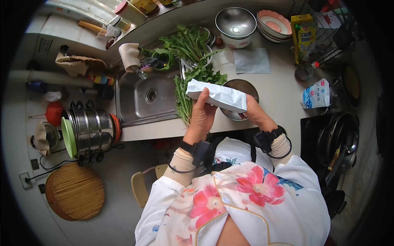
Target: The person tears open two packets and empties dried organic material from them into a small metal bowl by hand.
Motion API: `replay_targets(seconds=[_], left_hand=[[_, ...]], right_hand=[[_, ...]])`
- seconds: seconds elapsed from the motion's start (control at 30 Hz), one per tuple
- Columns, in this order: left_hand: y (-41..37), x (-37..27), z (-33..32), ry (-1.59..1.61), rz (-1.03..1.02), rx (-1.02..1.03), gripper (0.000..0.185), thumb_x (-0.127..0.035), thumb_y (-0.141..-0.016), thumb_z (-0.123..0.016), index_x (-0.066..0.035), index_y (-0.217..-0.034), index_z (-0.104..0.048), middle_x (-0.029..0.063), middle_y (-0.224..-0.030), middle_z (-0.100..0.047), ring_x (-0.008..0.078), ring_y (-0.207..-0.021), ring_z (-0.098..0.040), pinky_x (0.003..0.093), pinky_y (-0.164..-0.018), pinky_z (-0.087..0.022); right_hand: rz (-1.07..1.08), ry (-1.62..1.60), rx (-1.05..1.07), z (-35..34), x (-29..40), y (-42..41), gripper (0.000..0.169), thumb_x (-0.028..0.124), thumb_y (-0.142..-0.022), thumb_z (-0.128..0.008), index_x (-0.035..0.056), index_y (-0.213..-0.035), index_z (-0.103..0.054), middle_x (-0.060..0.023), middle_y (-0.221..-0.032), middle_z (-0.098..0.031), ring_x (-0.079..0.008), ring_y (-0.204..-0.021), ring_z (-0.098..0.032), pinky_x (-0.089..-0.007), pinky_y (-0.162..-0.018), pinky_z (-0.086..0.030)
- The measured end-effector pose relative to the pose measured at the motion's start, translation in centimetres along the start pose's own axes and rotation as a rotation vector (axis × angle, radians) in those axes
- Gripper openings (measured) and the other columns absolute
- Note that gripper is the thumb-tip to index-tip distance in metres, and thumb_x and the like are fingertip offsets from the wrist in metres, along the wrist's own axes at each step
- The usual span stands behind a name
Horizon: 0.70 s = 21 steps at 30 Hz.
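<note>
Between my two hands a white sealed pouch (217,93) is held up above the counter. My left hand (203,112) grips its left part, thumb on top. The right end of the pouch rests in my right hand (257,112), whose fingers are mostly hidden behind it. Below lies a round metal bowl (251,87), partly covered by the pouch and my right hand. Leafy greens (184,103) lie by the sink edge, just beyond my left hand. More greens (187,44) rise from a white container (204,61) farther back.
A steel sink (138,106) is at left, beside a stacked steel steamer pot (92,129). A white sheet (252,61), a steel bowl (236,21) and pink-rimmed bowls (274,23) stand behind. To the right are a white-and-blue bag (317,95) and a pan (332,138) on the stove.
</note>
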<state>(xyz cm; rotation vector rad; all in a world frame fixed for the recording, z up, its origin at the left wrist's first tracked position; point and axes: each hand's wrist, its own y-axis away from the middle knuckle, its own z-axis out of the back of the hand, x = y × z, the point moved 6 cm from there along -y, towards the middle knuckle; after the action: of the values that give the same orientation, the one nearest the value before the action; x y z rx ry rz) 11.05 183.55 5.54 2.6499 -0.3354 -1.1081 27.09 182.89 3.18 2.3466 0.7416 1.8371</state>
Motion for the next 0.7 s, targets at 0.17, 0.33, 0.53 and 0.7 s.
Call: replay_targets(seconds=[0.17,0.33,0.53,0.7], left_hand=[[-0.7,1.9,-1.3,-0.024,0.031,0.027,0.054,-0.033,-0.085,-0.075,-0.009,-0.125,-0.049,0.0047,-0.118,-0.055,0.0187,-0.112,-0.053,0.0383,-0.101,-0.04],[-0.8,3.6,-1.9,-0.034,0.066,0.024,0.047,-0.027,-0.086,-0.074,-0.014,-0.122,-0.048,0.0024,-0.115,-0.054,0.016,-0.108,-0.053,0.035,-0.097,-0.042],[-1.5,4.8,-0.9,-0.05,0.072,0.02,0.05,-0.028,-0.086,-0.074,-0.015,-0.124,-0.043,0.0023,-0.114,-0.053,0.0158,-0.107,-0.053,0.0358,-0.094,-0.044],[-1.2,4.5,-0.4,-0.076,0.042,-0.022,0.047,-0.032,-0.086,-0.073,-0.012,-0.121,-0.048,0.003,-0.113,-0.056,0.0168,-0.107,-0.055,0.0367,-0.096,-0.043]], right_hand=[[-0.007,-0.104,0.008,1.9,-3.0,-0.9,0.03,0.032,-0.09,-0.063,0.0117,-0.113,-0.068,0.0044,-0.076,-0.061,-0.0021,-0.05,-0.043,-0.0206,-0.04,-0.029],[-0.07,-0.058,-0.01,2.1,-3.0,-1.0,0.029,0.036,-0.091,-0.063,0.0141,-0.109,-0.068,0.0064,-0.073,-0.061,-0.001,-0.048,-0.039,-0.0202,-0.041,-0.025],[-0.076,-0.022,-0.041,2.6,-2.8,-0.6,0.026,0.036,-0.089,-0.064,0.0121,-0.099,-0.068,0.0069,-0.068,-0.055,-0.0015,-0.051,-0.037,-0.0216,-0.044,-0.025],[-0.066,0.001,-0.022,3.0,-3.9,-0.5,0.029,0.036,-0.09,-0.064,0.0139,-0.108,-0.07,0.0081,-0.078,-0.061,-0.0002,-0.056,-0.043,-0.0193,-0.046,-0.028]])
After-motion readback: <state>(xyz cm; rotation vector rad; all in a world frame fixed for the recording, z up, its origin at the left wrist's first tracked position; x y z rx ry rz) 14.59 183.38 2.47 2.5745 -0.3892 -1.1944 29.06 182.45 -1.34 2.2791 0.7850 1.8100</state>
